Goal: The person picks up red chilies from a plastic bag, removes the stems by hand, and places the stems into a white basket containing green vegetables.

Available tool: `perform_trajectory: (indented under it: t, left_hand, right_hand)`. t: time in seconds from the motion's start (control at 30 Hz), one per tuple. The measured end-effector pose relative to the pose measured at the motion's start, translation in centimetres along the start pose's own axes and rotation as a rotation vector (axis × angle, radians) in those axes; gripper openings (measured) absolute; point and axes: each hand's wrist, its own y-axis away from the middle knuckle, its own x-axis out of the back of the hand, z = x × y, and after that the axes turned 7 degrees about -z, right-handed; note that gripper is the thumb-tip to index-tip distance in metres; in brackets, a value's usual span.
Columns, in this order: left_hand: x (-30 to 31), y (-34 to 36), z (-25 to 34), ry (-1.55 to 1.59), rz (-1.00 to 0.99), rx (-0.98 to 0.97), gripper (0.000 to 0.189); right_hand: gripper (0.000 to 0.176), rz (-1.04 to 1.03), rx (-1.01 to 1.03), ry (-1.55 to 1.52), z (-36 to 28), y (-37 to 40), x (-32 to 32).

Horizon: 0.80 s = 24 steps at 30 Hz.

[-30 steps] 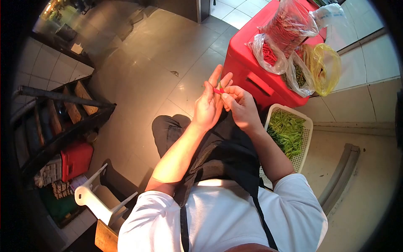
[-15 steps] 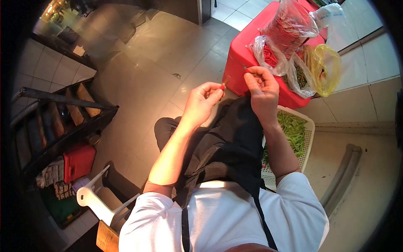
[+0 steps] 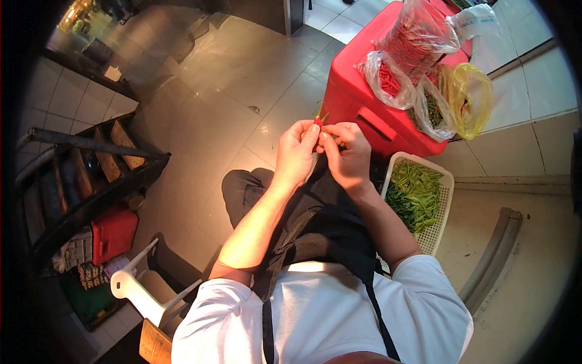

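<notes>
Pinched upright in my left hand [image 3: 295, 155] is a small red chili pepper [image 3: 317, 122] with thin green stems sticking up above the fingertips. My right hand [image 3: 348, 156] is closed beside it, its thumb and finger meeting at the same spot; the fingers hide most of what they grip. Both hands are together above my lap. Beyond them, on a red box [image 3: 351, 73], sit a clear bag of red chilies [image 3: 391, 80], a bag with green and dark bits [image 3: 433, 109] and a yellow plastic bag [image 3: 476, 100].
A white perforated basket [image 3: 447, 209] of green leafy vegetables [image 3: 415, 194] stands by my right arm. To the left are a dark metal staircase [image 3: 79, 176], a white plastic chair [image 3: 136, 288] and a red container [image 3: 115, 233]. A pipe [image 3: 497, 255] runs along the right wall.
My right hand has come down and left from near the red box to meet my left hand at the chili. The left hand has shifted slightly; more of the basket now shows.
</notes>
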Motion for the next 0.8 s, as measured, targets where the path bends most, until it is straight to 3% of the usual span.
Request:
perform_trajectory:
  t: [0.07, 0.23, 0.27, 0.37, 0.4, 0.5, 0.6, 0.7, 0.8]
  left_hand:
    - [0.3, 0.2, 0.2, -0.123, -0.031, -0.005, 0.019]
    - [0.1, 0.9, 1.7, -0.494, -0.089, 0.017, 0.018]
    - [0.1, 1.0, 2.0, -0.437, -0.124, 0.027, 0.018]
    - [0.3, 1.1, 2.3, -0.29, -0.199, 0.052, 0.018]
    - [0.5, 1.0, 2.2, -0.256, -0.206, 0.054, 0.019]
    - [0.8, 0.8, 2.7, -0.342, -0.18, 0.061, 0.021]
    - [0.5, 1.0, 3.2, -0.51, -0.17, 0.031, 0.023]
    - [0.1, 1.2, 3.5, -0.691, -0.189, -0.028, 0.022]
    - [-0.4, 1.3, 4.4, -0.807, -0.226, -0.047, 0.02]
  right_hand:
    - [0.016, -0.048, -0.166, -0.117, -0.3, -0.5, 1.0]
    - [0.011, -0.334, -0.261, -0.413, 0.7, -2.1, 3.3]
    - [0.01, -0.403, -0.304, -0.441, 0.4, -2.4, 3.9]
    - [0.011, -0.565, -0.697, -1.251, 0.6, -2.9, 4.8]
    - [0.012, -0.581, -0.662, -1.315, 0.7, -2.7, 4.6]
    - [0.012, -0.455, -0.334, -0.553, 0.2, -2.5, 4.8]
    - [0.012, -0.367, -0.255, -0.554, 0.3, -2.3, 4.4]
    - [0.012, -0.427, -0.226, -0.336, 0.3, -2.5, 5.0]
    - [0.011, -0.55, -0.329, -0.456, 0.1, -2.7, 5.9]
